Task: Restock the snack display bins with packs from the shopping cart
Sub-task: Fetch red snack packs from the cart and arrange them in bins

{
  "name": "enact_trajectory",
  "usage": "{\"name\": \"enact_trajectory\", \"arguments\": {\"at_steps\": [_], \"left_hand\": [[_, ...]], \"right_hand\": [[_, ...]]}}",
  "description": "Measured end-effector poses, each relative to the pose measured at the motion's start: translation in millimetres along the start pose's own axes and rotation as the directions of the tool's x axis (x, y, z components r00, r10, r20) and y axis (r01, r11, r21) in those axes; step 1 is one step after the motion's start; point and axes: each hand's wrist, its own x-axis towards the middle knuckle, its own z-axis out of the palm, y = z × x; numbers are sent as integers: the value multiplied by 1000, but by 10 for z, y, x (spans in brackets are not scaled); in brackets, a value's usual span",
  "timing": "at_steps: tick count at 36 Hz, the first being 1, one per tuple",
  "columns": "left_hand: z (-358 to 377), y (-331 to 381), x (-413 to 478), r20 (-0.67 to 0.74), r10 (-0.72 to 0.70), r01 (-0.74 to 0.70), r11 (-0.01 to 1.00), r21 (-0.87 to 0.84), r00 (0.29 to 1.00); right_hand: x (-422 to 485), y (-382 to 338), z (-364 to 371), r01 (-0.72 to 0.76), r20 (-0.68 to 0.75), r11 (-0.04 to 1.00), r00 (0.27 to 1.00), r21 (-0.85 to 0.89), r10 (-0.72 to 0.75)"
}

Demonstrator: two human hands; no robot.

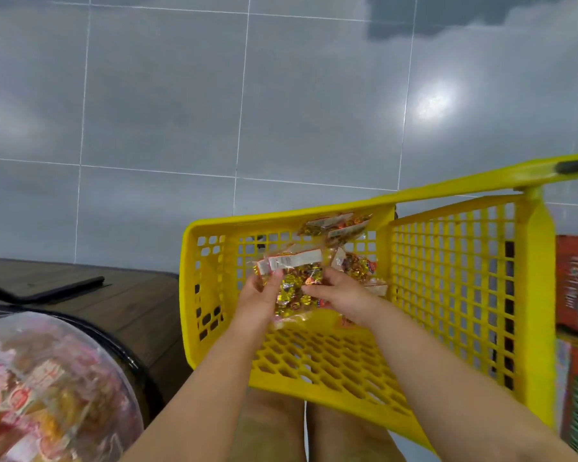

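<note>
Reaching into the yellow plastic lattice shopping cart [454, 261], both bare hands have hold of one clear pack of gold-wrapped sweets [296, 291], which is lifted off the cart floor near its far-left corner. The left hand [259, 300] grips the pack's left edge, thumb on top just below the white label strip. The right hand [341, 296] pinches the right side, its fingers [314, 291] curled onto the wrapper. Neither hand is spread open, and neither holds anything else.

Two more packs of the same kind [334, 226] lean against the cart's far wall, and another [357, 265] lies just right of the held one, so stock remains to be moved.

The round clear display bin [57, 371], already holding pink and orange snack packs, sits at the near left on a dark wooden stand [131, 301], well apart from the cart. Red printed cartons [576, 285] stand just beyond the cart's right wall, and grey floor tiles [164, 111] fill the far view.

This looks like the pick-up step: a pack is secured but not yet clear of the cart. Next, it would need lifting over the cart's left rim and carrying to the near left, towards the bin. Whether these sweets belong in that bin cannot be told from here. The loose, slippery wrapper suggests keeping a firm hold.
</note>
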Motion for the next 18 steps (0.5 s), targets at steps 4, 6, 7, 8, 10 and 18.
{"name": "enact_trajectory", "arguments": {"at_steps": [4,6,7,8,10,18], "left_hand": [[-2,-12,40,12,16,-17,997,73,1000],[-39,-44,66,1,20,-20,997,72,1000],[-52,-66,82,-9,25,-25,997,71,1000],[-56,-71,81,-28,25,-23,997,76,999],[-64,-92,91,-71,27,-21,996,90,997],[-10,-213,125,-126,17,2,989,147,992]], "right_hand": [[-14,30,12,9,54,990,999,-139,-1],[35,112,-96,-36,48,989,998,-141,44],[66,149,-167,-58,-52,979,997,-197,49],[111,195,-253,-95,-203,951,978,-295,35],[171,282,-418,-215,-450,820,891,-530,-57],[209,419,-633,-284,-287,236,958,-929,21]]}}
